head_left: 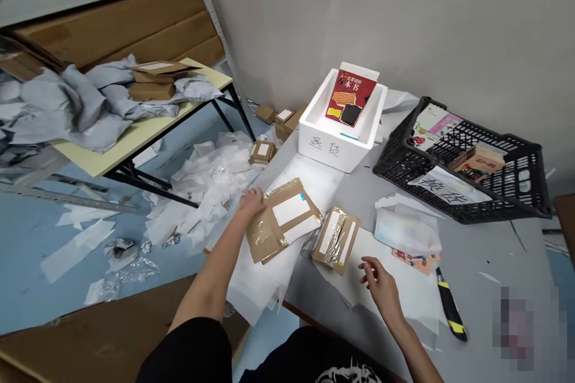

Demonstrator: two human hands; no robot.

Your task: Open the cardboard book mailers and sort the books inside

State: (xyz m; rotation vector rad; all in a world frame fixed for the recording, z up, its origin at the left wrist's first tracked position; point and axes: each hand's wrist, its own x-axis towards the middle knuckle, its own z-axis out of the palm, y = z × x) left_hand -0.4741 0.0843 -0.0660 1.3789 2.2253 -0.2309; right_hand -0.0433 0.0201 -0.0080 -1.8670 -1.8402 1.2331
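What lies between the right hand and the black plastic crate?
The head view shows a translucent plastic bag between the right hand and the black plastic crate.

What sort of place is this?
Probably a warehouse returns-handling area: a white foam box hand-marked 退货 ("returns"), steel shelving stacked with flat cartons, and a taped kraft parcel at the person's left hand.

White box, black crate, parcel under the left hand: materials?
White box: probably expanded polystyrene foam, matte, with thick walls. Black crate: likely moulded plastic, faint sheen, open grid walls. Parcel: apparently brown kraft paper, matte, under glossy clear tape.
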